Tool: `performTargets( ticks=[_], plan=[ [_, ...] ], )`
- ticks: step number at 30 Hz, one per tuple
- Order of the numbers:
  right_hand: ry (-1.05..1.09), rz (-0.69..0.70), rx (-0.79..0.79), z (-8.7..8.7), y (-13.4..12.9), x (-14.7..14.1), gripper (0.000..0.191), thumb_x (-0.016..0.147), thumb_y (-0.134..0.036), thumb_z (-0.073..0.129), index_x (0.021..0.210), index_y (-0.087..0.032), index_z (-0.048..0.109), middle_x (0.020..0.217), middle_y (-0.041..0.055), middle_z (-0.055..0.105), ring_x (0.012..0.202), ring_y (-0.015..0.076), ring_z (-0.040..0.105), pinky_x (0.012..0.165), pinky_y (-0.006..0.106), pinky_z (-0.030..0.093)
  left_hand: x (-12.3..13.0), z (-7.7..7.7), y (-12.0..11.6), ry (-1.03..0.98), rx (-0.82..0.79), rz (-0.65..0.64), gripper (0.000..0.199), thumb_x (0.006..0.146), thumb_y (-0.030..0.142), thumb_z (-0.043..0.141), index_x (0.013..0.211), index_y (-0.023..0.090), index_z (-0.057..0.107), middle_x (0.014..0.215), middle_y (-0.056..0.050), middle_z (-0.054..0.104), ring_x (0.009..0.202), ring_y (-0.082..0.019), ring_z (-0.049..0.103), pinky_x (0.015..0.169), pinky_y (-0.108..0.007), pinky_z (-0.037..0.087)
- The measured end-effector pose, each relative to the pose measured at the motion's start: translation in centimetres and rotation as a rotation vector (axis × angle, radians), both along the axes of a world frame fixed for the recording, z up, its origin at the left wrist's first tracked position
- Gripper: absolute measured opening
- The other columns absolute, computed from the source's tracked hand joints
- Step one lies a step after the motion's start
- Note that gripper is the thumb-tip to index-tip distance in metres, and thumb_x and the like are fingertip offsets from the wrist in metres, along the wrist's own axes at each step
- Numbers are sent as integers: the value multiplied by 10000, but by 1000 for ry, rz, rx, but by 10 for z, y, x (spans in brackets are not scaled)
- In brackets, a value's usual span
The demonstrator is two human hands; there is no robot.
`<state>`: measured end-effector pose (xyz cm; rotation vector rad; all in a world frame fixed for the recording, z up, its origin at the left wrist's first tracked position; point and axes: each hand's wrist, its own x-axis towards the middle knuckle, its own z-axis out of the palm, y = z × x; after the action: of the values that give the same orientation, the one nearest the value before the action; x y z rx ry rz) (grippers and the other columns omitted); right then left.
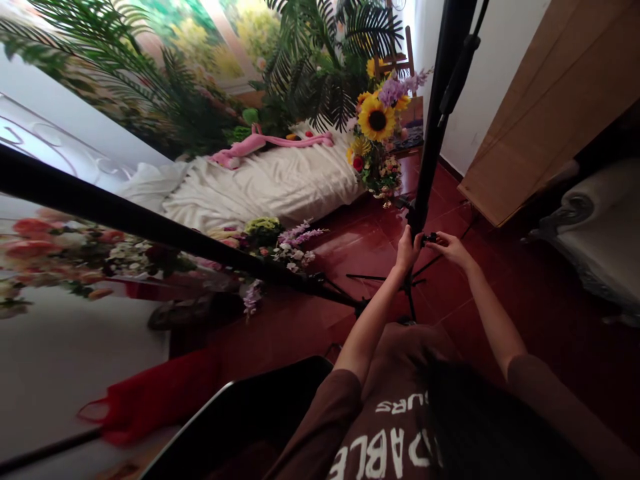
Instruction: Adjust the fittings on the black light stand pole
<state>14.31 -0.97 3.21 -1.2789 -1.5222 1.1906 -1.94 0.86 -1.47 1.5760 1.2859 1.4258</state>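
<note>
A black light stand [429, 153] rises in front of me, its thin legs spread on the red tiled floor. My left hand [407, 250] is wrapped round its pole, low down near a clamp. Just to the right, my right hand [447, 248] pinches a small black knob [429, 238] at the side of the pole. Both hands are close together at about the same height. The fingertips are small in view, and part of the pole is hidden behind the left hand.
A second black pole [150, 233] slants across the left. Behind lies a white draped platform [280, 173] with a pink plush toy [250, 145]. Sunflowers [376, 119] stand beside it, more flowers [295, 247] below. A brown board [545, 113] leans at right near a grey sofa [600, 220].
</note>
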Motion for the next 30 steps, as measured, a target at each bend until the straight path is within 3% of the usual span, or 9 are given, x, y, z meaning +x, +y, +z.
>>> performTargets(
  ticks=[7,10,17,20,23,27,30],
  plan=[
    [-217,-72,324,-3,4,6,335,743,-493,778,988,-264,783,967,33,768,715,170,667,672,304,545,1,6,-2,-15,12,2,323,927,433,533,1109,169,572,884,-76,684,768,-161,643,724,-268,487],
    [-272,-148,429,-2,-1,-3,193,843,-366,695,1005,-314,788,1057,13,775,872,202,722,810,345,574,1,9,-3,-23,9,-3,284,931,417,535,1088,182,569,885,-65,680,774,-148,641,719,-254,485],
    [-292,-328,489,-7,-9,-24,340,861,-134,555,998,-342,787,1088,-24,767,978,194,722,914,381,575,2,12,-6,-46,18,-3,263,940,423,521,1053,191,570,875,-57,669,768,-138,636,735,-256,489],
    [-233,-414,508,-1,-2,-25,295,885,-179,539,903,-314,800,1087,-3,768,999,196,721,927,382,575,1,12,-6,-43,20,-15,281,942,432,512,1073,190,565,893,-62,672,777,-141,639,738,-260,493],
    [-130,-476,534,17,6,-28,195,885,-297,603,905,-270,795,1049,37,775,982,212,728,919,389,580,1,10,-5,-30,20,-16,306,938,441,513,1094,183,570,885,-65,672,759,-144,633,726,-264,496],
    [-17,-303,459,40,5,-40,330,867,-453,642,1103,-245,740,1085,60,761,927,209,735,839,368,604,1,5,-3,-34,14,-2,372,935,456,510,1165,170,567,936,-92,690,807,-168,653,762,-293,517],
    [-42,-224,424,45,1,-54,451,814,-511,687,1174,-239,695,1112,72,747,952,227,730,851,374,598,2,0,-1,-38,18,0,405,943,469,486,1178,151,574,1007,-131,703,885,-201,674,819,-339,538]
  ],
)
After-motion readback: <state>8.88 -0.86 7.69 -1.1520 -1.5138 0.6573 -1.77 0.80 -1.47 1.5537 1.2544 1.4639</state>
